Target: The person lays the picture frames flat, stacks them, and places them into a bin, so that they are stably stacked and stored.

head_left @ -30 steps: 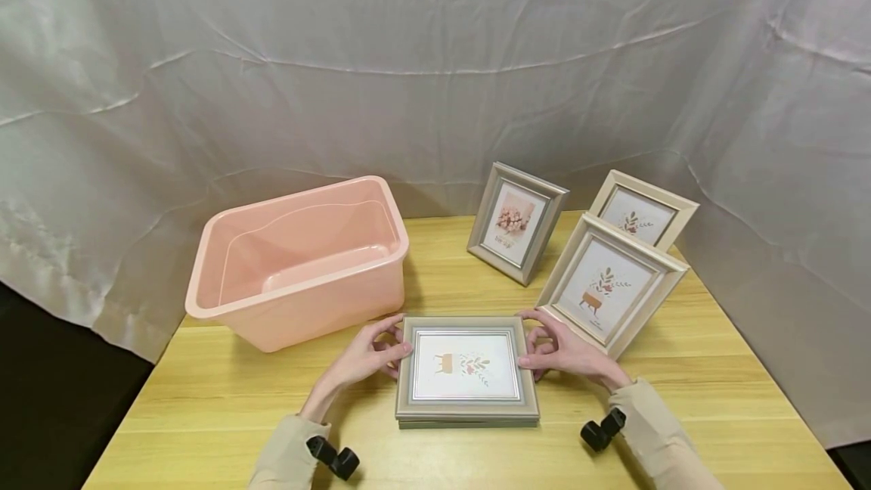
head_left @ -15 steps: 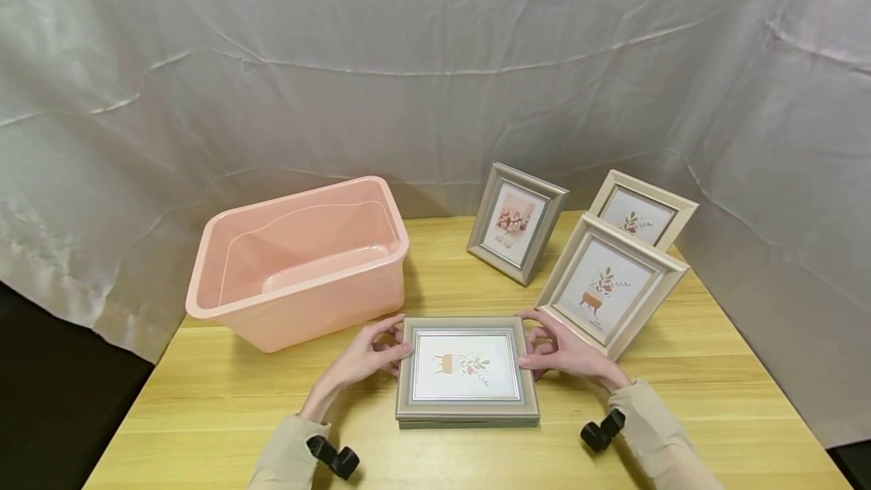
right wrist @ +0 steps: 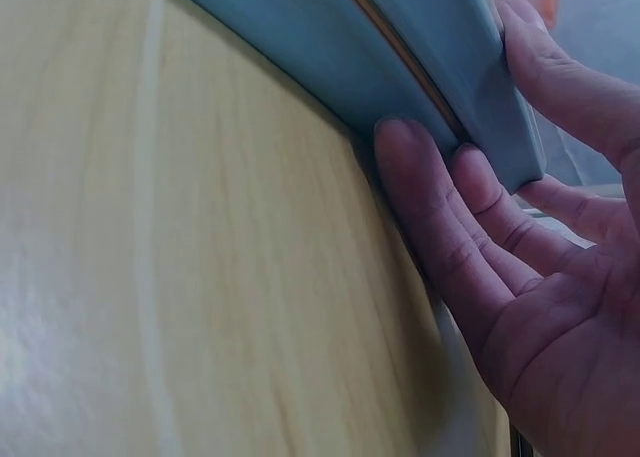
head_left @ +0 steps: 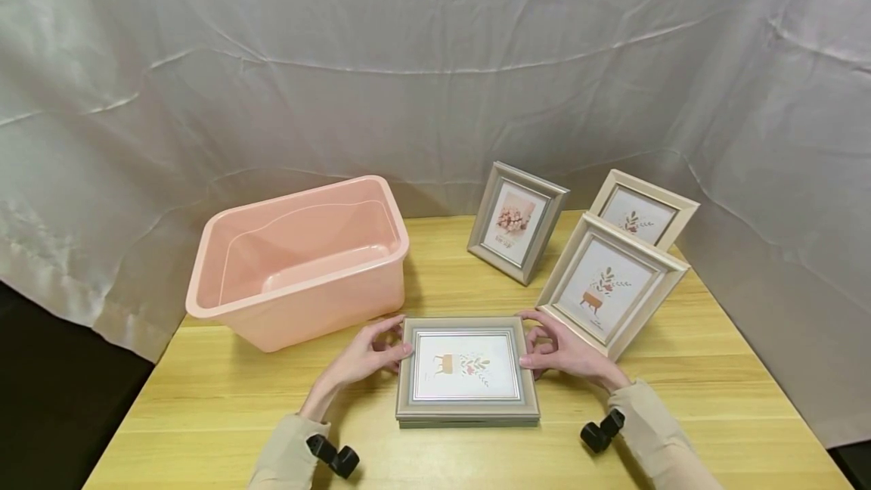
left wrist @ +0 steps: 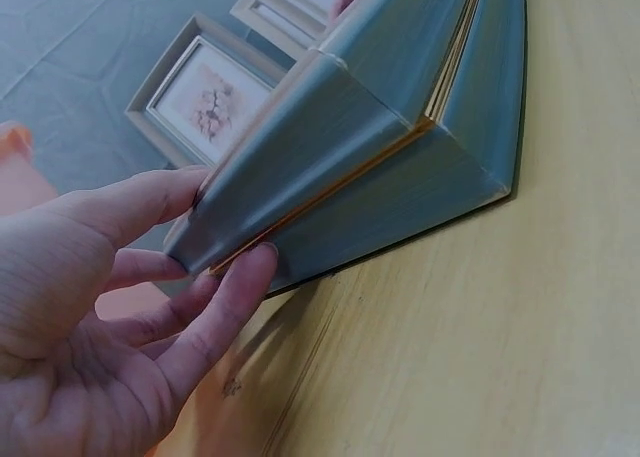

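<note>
Two stacked, grey-beige rectangular picture frames (head_left: 467,366) lie flat on the yellow wood-grain table (head_left: 469,461); your left hand (head_left: 370,355) and your right hand (head_left: 560,348) hold them at opposite ends; beyond stands a pink plastic tub (head_left: 340,299).

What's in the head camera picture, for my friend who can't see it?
A person's left hand and right hand grip two stacked picture frames on a wood-grain table. A pink tub stands behind to the left, and three more frames stand toward the right.
</note>
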Action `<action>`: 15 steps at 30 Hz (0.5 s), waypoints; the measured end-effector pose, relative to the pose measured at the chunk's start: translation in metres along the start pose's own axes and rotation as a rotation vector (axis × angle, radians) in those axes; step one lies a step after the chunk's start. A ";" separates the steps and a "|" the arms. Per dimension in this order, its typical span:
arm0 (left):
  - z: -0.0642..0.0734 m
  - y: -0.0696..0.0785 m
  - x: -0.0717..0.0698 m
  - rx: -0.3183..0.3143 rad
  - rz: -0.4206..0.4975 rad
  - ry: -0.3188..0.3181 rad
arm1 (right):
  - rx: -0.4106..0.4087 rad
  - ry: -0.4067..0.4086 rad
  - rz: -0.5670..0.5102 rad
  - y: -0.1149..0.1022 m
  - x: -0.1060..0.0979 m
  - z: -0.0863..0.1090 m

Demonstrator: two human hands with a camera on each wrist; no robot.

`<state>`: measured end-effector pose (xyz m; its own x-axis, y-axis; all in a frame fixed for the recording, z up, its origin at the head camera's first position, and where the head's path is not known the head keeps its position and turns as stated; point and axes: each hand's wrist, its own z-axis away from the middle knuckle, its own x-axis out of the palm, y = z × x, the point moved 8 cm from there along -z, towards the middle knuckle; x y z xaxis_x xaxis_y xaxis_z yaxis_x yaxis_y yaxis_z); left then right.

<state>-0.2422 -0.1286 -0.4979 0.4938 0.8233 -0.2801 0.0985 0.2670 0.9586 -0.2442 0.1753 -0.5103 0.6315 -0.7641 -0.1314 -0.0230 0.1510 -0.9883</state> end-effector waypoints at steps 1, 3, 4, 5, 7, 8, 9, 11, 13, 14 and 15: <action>0.000 -0.001 0.000 -0.009 -0.006 0.003 | 0.002 0.001 0.003 0.000 0.000 0.000; 0.001 -0.002 -0.001 -0.025 -0.011 0.009 | 0.006 0.002 0.006 0.000 0.000 0.000; 0.001 -0.002 -0.002 -0.033 -0.017 0.013 | 0.007 0.002 0.006 0.000 0.000 0.000; 0.001 -0.002 -0.002 -0.032 -0.021 0.013 | 0.008 0.002 0.004 0.000 0.000 0.000; 0.001 -0.002 -0.002 -0.034 -0.024 0.013 | 0.012 0.003 0.002 0.000 0.000 0.000; 0.001 -0.001 -0.002 -0.033 -0.026 0.012 | 0.014 0.002 0.000 0.001 0.000 -0.001; 0.001 -0.002 -0.002 -0.033 -0.029 0.010 | 0.016 0.003 -0.001 0.001 -0.001 -0.001; 0.001 -0.002 -0.001 -0.039 -0.034 0.006 | 0.021 0.004 -0.002 0.002 -0.001 -0.001; 0.001 -0.003 -0.001 -0.050 -0.037 0.005 | 0.025 0.005 -0.001 0.002 -0.001 -0.001; 0.001 -0.004 -0.001 -0.053 -0.037 0.004 | 0.027 0.006 0.000 0.003 -0.001 -0.001; 0.001 -0.004 -0.001 -0.056 -0.035 0.003 | 0.029 0.007 0.001 0.003 -0.001 -0.001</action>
<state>-0.2416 -0.1309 -0.5014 0.4883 0.8143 -0.3137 0.0675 0.3231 0.9439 -0.2457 0.1757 -0.5133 0.6260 -0.7683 -0.1335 -0.0015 0.1700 -0.9854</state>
